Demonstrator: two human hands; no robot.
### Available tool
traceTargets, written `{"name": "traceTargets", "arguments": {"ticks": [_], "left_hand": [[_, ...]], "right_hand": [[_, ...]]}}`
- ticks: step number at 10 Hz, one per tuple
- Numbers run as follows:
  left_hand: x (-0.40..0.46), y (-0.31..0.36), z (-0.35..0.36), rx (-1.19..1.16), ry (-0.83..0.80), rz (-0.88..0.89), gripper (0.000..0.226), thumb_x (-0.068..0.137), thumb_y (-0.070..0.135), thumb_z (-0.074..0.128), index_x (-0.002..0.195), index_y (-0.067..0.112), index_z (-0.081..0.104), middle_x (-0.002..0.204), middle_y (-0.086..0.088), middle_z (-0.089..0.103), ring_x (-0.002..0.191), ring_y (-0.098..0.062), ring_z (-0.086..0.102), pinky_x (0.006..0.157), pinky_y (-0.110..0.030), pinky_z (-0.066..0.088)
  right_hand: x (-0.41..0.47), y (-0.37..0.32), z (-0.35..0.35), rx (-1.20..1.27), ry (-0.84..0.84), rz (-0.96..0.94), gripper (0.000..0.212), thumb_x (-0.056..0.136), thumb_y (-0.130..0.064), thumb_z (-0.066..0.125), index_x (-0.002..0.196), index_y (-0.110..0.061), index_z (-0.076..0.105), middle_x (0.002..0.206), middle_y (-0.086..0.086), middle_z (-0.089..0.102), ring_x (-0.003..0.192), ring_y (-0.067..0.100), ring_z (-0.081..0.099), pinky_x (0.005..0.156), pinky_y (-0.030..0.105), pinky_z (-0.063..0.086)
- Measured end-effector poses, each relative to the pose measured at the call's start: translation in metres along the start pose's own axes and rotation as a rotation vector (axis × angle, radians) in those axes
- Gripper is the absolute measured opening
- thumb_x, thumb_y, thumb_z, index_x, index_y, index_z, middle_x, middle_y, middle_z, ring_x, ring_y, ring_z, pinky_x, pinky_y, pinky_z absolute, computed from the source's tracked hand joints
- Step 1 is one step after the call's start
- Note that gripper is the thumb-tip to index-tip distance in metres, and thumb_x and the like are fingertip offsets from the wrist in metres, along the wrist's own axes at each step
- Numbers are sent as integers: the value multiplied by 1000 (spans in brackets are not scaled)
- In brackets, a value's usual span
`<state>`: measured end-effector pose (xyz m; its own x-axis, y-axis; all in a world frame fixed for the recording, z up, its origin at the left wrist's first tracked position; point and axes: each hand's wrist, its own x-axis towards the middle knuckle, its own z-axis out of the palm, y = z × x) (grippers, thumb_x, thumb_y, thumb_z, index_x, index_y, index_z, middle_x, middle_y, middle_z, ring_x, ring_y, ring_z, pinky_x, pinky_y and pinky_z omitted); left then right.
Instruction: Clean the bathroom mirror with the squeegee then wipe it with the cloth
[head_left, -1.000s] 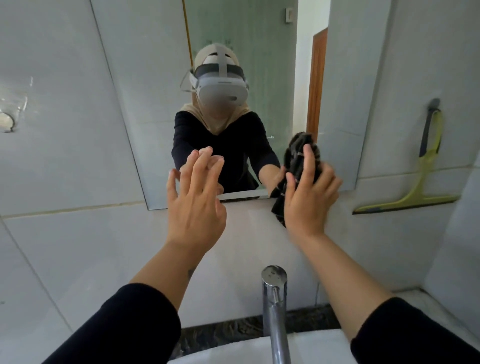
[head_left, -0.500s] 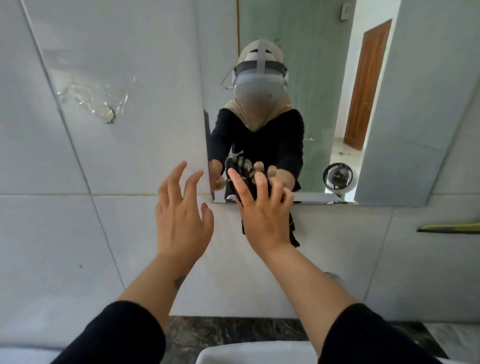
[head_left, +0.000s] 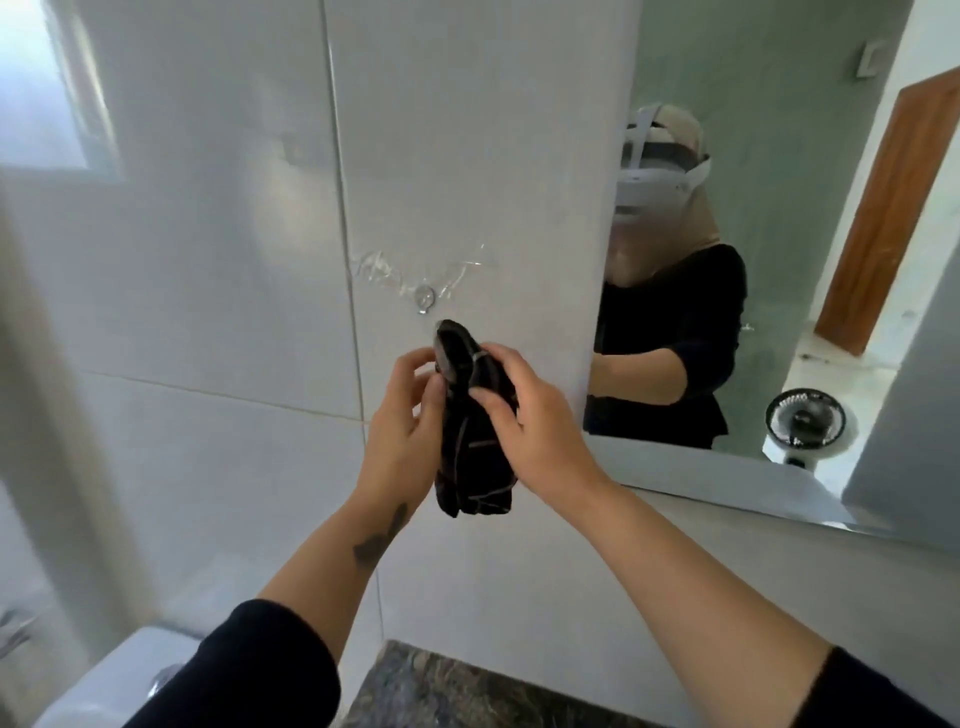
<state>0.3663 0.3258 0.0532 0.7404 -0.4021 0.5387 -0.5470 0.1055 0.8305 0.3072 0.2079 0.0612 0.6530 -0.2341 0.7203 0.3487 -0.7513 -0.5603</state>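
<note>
A black cloth (head_left: 475, 441) with thin pale stripes hangs bunched between both hands in front of the white tiled wall, left of the mirror (head_left: 789, 218). My right hand (head_left: 530, 426) grips its upper part from the right. My left hand (head_left: 402, 431) pinches its left edge with thumb and fingertips. The cloth's top end sits just below a clear wall hook (head_left: 423, 299). The mirror fills the upper right and reflects a person in black with a headset. The squeegee is out of view.
A clear adhesive patch surrounds the small hook on the tile. A dark stone counter (head_left: 441, 686) lies at the bottom. A white toilet tank (head_left: 114, 675) sits at lower left. The mirror reflects a small fan (head_left: 805, 423) and a wooden door (head_left: 893, 208).
The view has swung left, away from the mirror toward the tiled wall. The right hand carried the cloth off the mirror's lower edge, and the left hand, open before, now holds it too.
</note>
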Motion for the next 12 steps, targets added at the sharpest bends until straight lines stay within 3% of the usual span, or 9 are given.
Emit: {"name": "traceTargets", "arguments": {"ticks": [1, 2, 3, 4, 5, 7, 8, 10, 12], "left_hand": [[13, 14, -13, -54, 114, 30, 18, 100, 24, 41, 101, 41, 40, 89, 3, 64, 68, -3, 63, 56, -17, 49], [27, 13, -28, 130, 210, 97, 19, 100, 23, 41, 99, 41, 37, 88, 6, 58, 70, -2, 59, 58, -18, 48], [42, 12, -40, 300, 232, 131, 25, 99, 21, 38, 105, 44, 45, 96, 9, 55, 80, -2, 57, 65, -29, 50], [54, 11, -44, 472, 188, 157, 38, 96, 24, 36, 121, 52, 47, 96, 13, 45, 85, -7, 54, 68, -28, 48], [65, 5, -42, 649, 174, 190, 46, 95, 26, 42, 132, 54, 39, 99, 7, 41, 86, -16, 51, 67, -35, 49], [76, -14, -38, 792, 171, 247, 50, 94, 11, 47, 131, 46, 46, 107, -6, 49, 87, -26, 51, 66, -40, 50], [72, -24, -35, 770, 194, 201, 50, 97, 20, 47, 134, 53, 39, 97, 1, 43, 86, -20, 47, 61, -40, 50], [56, -34, -28, 640, 146, 95, 51, 98, 20, 32, 142, 47, 32, 104, 4, 44, 103, -15, 42, 73, -36, 48], [16, -45, -22, 727, 220, 59, 57, 95, 17, 38, 149, 31, 23, 144, -4, 34, 128, -26, 30, 103, -46, 39]], "right_hand": [[25, -16, 5, 32, 35, -2, 36, 94, -8, 54, 129, -16, 53, 107, -10, 63, 99, 2, 60, 90, 20, 49], [41, -20, 9, 0, 83, -34, 46, 93, -7, 54, 133, -28, 46, 94, -3, 66, 86, 10, 64, 84, 28, 53], [53, -18, 15, -175, 108, -122, 44, 95, -9, 50, 131, -33, 50, 100, -2, 62, 91, 13, 61, 83, 34, 53], [64, -15, 19, -416, 127, -173, 48, 96, -9, 47, 136, -37, 49, 93, -3, 52, 83, 17, 56, 69, 31, 49], [71, -10, 22, -603, 95, -159, 52, 95, -10, 50, 140, -36, 44, 97, 3, 52, 87, 23, 55, 63, 29, 37], [68, 6, 36, -888, 201, -217, 60, 67, -11, 83, 122, -27, 65, 73, 2, 57, 64, 23, 57, 43, 24, 28], [62, 11, 44, -906, 193, -194, 60, 70, -14, 81, 125, -27, 62, 76, -1, 61, 69, 23, 58, 44, 25, 27], [41, 2, 46, -647, 42, 32, 52, 99, -31, 40, 147, -40, 25, 110, -5, 58, 105, 19, 48, 63, 30, 36], [-6, -3, 33, -567, -87, 91, 65, 96, -25, 45, 150, -37, 11, 124, -2, 47, 107, 21, 44, 78, 33, 44]]}}
